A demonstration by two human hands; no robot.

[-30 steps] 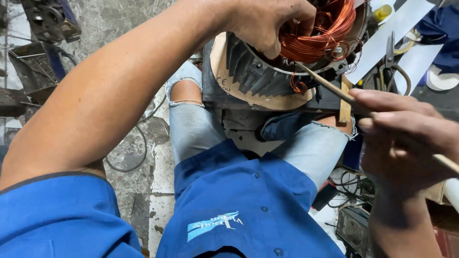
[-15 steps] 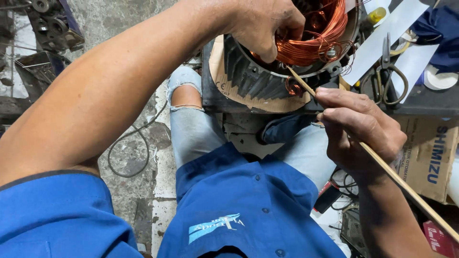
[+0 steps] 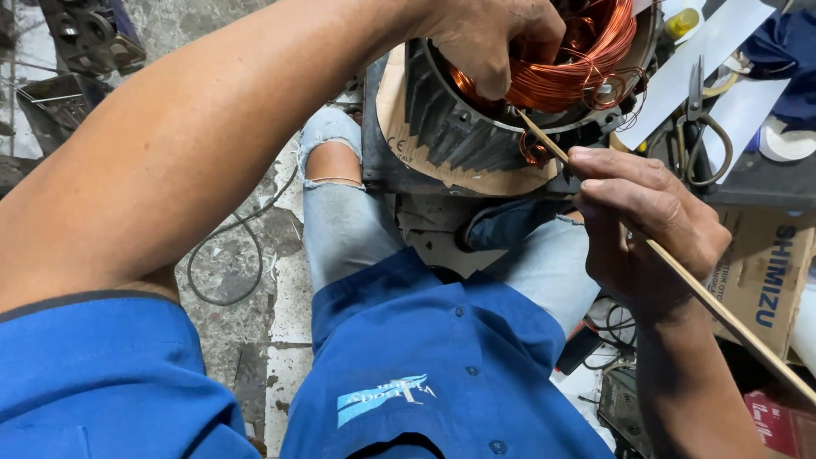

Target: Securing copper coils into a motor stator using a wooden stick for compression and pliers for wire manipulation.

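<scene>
Gripping the copper winding of a ribbed motor stator with the left hand, fingers curled over the coil bundle at the near rim. Pinching a long thin wooden stick between thumb and fingertips of the right hand, its tip touching the winding at the rim, just below the left thumb. Resting the stator on the lap, against torn pale jeans, with a sheet of brown insulating paper lying around the housing.

Judging by the picture, sitting well into the job: most of the copper already seated in a neat ring inside the core, loose loops of wire at the lower edge still waiting to be tucked and tied.

Working in tight quarters: both hands crowding the same arc of the rim, the stick's free end running out past the right wrist toward a cardboard box. Lying well clear at the upper right, scissors and white paper strips. Offering the only open room, bare concrete floor to the left, crossed by a loose cable.
</scene>
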